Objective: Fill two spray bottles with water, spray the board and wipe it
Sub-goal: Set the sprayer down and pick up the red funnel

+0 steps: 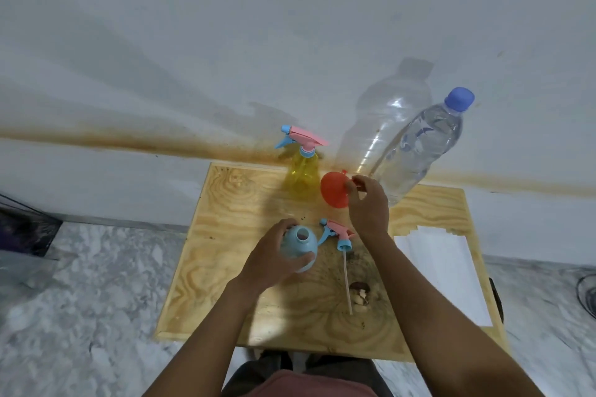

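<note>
My left hand [274, 255] grips the blue spray bottle [298, 246], fingers [285, 224] curled round its body. It stands uncapped on the board [225, 267]. The yellow spray bottle [303, 174] stands capped behind it. The detached spray head [338, 234] lies just right of the blue spray bottle. My right hand [367, 206] pinches the rim of the red funnel [335, 189], beside the capped water bottle [419, 151].

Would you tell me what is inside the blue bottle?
The blue bottle is uncapped, its sprayer lying beside it; only a shadowed neck shows. Its opaque wall and the left hand hide any water level.
</note>
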`<state>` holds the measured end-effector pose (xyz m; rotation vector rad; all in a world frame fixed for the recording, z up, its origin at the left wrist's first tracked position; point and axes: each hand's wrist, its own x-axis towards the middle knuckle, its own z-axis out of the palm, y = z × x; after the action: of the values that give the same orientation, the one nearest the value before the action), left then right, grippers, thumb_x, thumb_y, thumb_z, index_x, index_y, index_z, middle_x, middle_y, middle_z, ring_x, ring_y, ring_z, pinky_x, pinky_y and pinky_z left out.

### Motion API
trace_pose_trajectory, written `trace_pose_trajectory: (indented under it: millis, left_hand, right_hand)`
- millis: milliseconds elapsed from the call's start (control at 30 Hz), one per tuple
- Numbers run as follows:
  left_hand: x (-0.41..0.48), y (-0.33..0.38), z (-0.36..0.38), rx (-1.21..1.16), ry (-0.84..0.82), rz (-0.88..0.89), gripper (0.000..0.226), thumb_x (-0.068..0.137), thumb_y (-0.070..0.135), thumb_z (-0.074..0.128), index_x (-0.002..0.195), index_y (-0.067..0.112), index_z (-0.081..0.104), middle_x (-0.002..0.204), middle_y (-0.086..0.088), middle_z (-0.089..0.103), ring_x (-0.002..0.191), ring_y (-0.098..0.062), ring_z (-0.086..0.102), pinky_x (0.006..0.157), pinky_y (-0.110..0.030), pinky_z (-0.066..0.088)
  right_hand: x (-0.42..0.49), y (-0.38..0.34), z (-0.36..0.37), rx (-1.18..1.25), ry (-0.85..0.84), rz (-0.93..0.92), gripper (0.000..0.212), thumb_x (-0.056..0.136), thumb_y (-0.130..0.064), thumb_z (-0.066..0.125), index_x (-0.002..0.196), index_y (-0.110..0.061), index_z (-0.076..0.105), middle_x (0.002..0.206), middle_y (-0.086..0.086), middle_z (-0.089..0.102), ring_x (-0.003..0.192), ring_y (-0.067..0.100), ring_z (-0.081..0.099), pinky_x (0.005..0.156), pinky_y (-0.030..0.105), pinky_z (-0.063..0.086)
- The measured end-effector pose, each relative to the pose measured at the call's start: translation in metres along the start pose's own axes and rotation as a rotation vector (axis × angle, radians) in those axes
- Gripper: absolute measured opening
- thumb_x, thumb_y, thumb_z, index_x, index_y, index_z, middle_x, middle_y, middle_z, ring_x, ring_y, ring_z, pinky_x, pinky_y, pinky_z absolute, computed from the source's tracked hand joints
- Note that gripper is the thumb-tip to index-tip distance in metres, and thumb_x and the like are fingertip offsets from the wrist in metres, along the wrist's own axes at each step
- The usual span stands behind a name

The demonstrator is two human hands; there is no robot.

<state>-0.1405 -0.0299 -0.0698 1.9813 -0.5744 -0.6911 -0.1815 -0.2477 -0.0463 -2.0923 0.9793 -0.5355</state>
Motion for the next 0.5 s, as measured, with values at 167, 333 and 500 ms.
trace_pose_trajectory:
  millis: [167, 333, 500]
  left_hand:
    - [-0.002, 0.014, -0.014, -0.032, -0.014, 0.017, 0.083, 0.070, 0.052, 0.084, 0.141, 0.038, 0.042, 0.140, 0.020, 0.047, 0.128, -0.001, 0.046, 0.097, -0.018, 0.041]
    - [-0.005, 0.060, -0.045, -0.141, 0.021, 0.149, 0.061, 0.087, 0.041, 0.072, 0.142, 0.041, 0.046, 0.135, 0.023, 0.056, 0.119, 0.009, 0.054, 0.094, -0.014, 0.047]
    - [-0.008, 0.093, -0.060, -0.151, 0.151, 0.283, 0.017, 0.095, 0.017, 0.066, 0.110, 0.016, 0.073, 0.086, 0.004, 0.075, 0.074, -0.001, 0.070, 0.074, -0.023, 0.057]
  right_hand:
    - [-0.029, -0.026, -0.036, 0.173, 0.004, -0.045, 0.019, 0.100, -0.021, 0.056, 0.112, -0.012, 0.069, 0.102, -0.002, 0.069, 0.092, 0.013, 0.063, 0.079, 0.013, 0.045]
    - [-0.040, -0.063, -0.060, 0.403, -0.303, 0.104, 0.020, 0.103, -0.021, 0.052, 0.103, -0.011, 0.070, 0.090, 0.001, 0.072, 0.083, 0.016, 0.069, 0.070, 0.023, 0.059]
    - [-0.051, -0.085, -0.064, 0.448, -0.518, 0.212, 0.028, 0.103, -0.018, 0.050, 0.085, -0.006, 0.068, 0.074, 0.009, 0.065, 0.065, 0.017, 0.062, 0.058, 0.024, 0.051]
